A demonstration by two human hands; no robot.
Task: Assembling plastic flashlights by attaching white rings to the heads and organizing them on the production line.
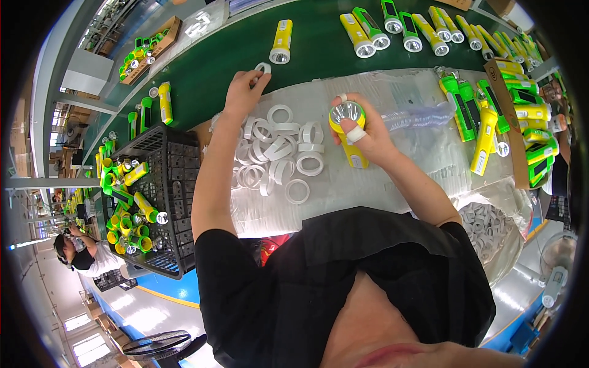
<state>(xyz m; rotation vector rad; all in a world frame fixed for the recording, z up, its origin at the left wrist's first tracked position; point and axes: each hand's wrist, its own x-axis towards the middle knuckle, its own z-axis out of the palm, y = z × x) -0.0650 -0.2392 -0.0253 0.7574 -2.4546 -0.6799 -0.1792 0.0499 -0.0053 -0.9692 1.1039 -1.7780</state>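
My left hand (244, 92) pinches a white plastic ring (265, 65) above the green surface, beyond a pile of loose white rings (270, 150). My right hand (373, 134) is wrapped round a yellow flashlight (356, 157), its shiny lens end tipped up toward me. White wraps cover parts of two fingers on that hand. Right of the flashlight, a row of clear round discs (423, 116) lies on the plastic-covered work surface (392, 178). Another yellow flashlight (282, 40) lies just beyond my left hand.
Several yellow and green flashlights (423, 30) line the far side of the green conveyor belt (221, 64). More fill a cardboard box (510, 122) at right and a black crate (178, 202) at left. A bag of rings (485, 227) sits near my right elbow.
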